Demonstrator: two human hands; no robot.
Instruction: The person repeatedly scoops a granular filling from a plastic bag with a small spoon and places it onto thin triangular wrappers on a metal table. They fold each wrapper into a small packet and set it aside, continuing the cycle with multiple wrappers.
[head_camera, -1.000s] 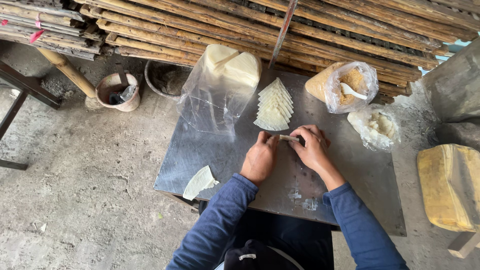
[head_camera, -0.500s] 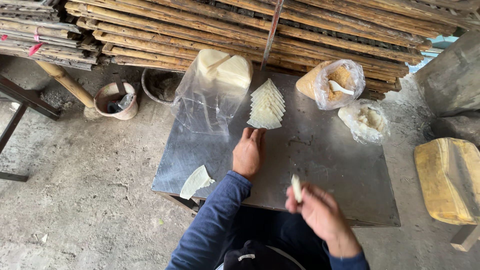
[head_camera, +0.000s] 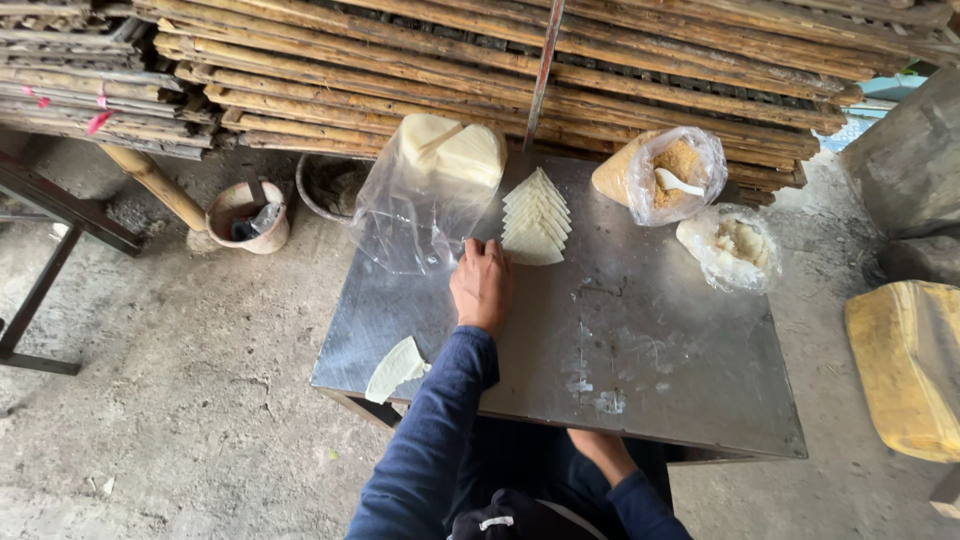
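Observation:
My left hand (head_camera: 482, 285) lies flat on the grey metal table (head_camera: 700, 400), palm down and holding nothing. Its fingertips are right beside the near end of a fanned stack of pale triangular sheets (head_camera: 535, 215) and the edge of a clear plastic bag (head_camera: 420, 215) holding pale blocks. My right hand is hidden below the table's front edge. Only its wrist (head_camera: 600, 452) and blue sleeve show there. One more pale triangular sheet (head_camera: 395, 368) lies at the table's front left corner, partly over the edge.
At the table's back right stand a bag of brown crumbs with a white spoon (head_camera: 665, 170) and a bag of whitish filling (head_camera: 730, 245). Stacked bamboo racks (head_camera: 500, 60) run behind. A small pot (head_camera: 248, 215) sits on the floor at left, a yellow container (head_camera: 905, 360) at right.
My right hand, which held a small pale piece over the table, has dropped below the front edge out of sight. My left hand slid forward to the stack of sheets.

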